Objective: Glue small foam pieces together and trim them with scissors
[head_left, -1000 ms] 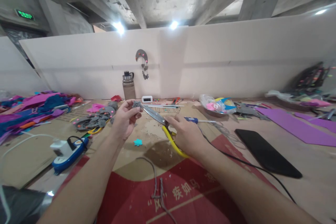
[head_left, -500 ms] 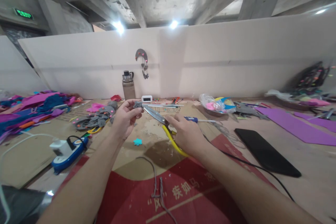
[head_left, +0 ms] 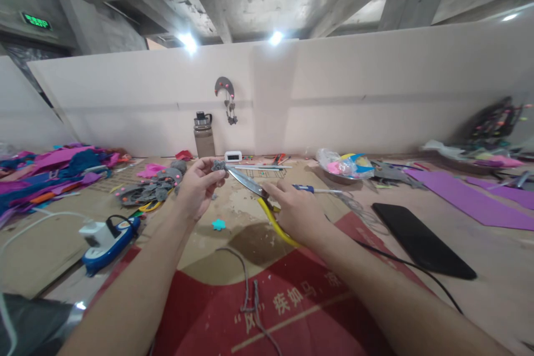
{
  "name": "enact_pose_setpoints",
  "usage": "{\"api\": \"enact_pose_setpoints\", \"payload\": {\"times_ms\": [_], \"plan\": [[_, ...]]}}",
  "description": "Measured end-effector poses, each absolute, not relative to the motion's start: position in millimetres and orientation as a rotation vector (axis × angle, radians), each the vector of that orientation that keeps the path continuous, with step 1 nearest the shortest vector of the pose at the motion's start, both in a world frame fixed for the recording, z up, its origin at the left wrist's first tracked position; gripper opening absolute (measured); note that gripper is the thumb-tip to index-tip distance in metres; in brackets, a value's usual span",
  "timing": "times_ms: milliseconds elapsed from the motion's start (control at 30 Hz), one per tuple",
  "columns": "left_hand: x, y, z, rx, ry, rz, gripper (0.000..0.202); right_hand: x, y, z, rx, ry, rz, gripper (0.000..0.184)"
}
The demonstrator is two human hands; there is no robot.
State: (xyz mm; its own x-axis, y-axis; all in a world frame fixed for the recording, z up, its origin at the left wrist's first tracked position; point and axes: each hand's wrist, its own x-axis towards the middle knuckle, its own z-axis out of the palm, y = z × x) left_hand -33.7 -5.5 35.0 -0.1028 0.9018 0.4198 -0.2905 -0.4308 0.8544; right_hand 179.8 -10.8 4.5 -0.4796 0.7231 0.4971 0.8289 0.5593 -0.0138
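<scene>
Between the thumb and fingers of my left hand [head_left: 200, 188] is a small piece of grey felt [head_left: 218, 166], its exact shape hard to make out. My right hand [head_left: 298, 212] grips a pair of scissors [head_left: 246, 182] with yellow handles. Their blades point left, and the tips are at the felt's right edge. Below, a turquoise felt flower [head_left: 218, 225] lies on the cardboard. A grey cord [head_left: 247, 283] is strewn over the red printed part nearer to me. Just beyond my right hand lies a blue-handled tool [head_left: 303, 188].
A blue power strip [head_left: 106, 253] and grey felt scraps [head_left: 152, 189] are on the left. A black phone [head_left: 423, 240] and purple sheets [head_left: 471, 194] lie right. Along the white partition stand a bottle [head_left: 204, 136] and a small white digital display [head_left: 233, 157].
Both hands keep nearly the same place and hold. The scissor tips stay at the grey felt, with only a very slight shift of the hands and the view.
</scene>
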Motion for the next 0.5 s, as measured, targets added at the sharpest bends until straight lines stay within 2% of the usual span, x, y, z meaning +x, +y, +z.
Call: {"api": "enact_pose_setpoints", "payload": {"times_ms": [500], "plan": [[-34.9, -2.0, 33.2, 1.161, 0.652, 1.654, 0.029, 178.9, -12.7, 5.9, -1.254, -2.347, -0.263, 0.045]]}}
